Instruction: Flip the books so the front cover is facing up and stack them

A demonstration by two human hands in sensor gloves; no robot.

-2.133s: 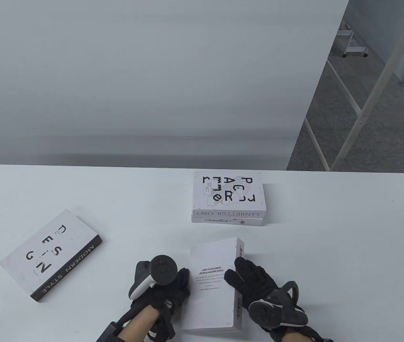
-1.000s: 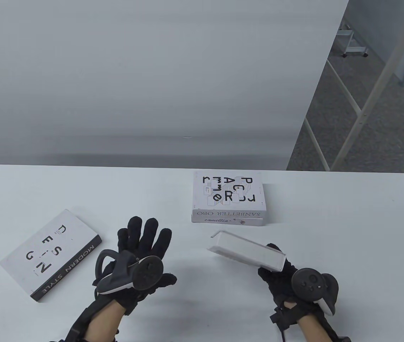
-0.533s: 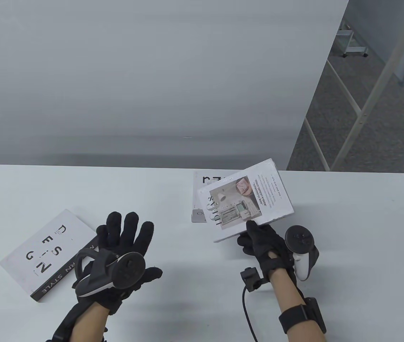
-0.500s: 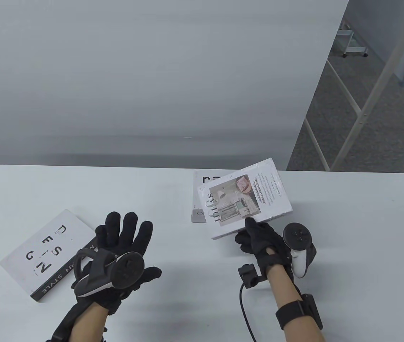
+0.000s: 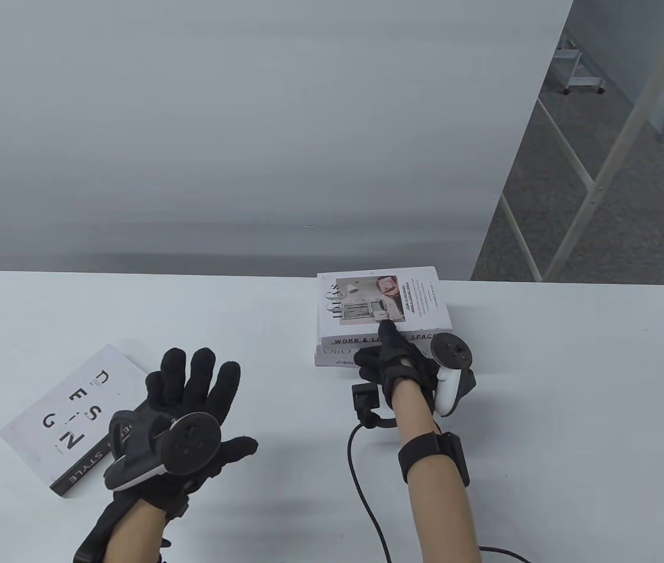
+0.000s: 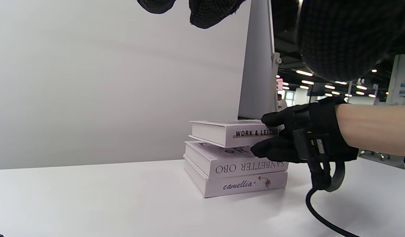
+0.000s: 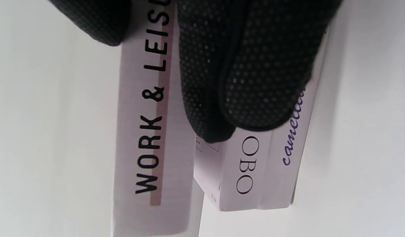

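Now the right hand (image 5: pixel 405 366) pinches the "WORK & LEISURE SPACE" book (image 5: pixel 381 308), cover up, atop the two-book stack (image 6: pixel 235 174). Left hand (image 5: pixel 188 404) hovers with fingers spread by the "DESIGN" book (image 5: pixel 68 410).

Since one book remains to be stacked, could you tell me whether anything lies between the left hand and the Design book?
Nothing visible does. The open left hand hovers beside the white, black-spined Design book, partly overlapping its spine from above; only bare white table separates it from the stack.
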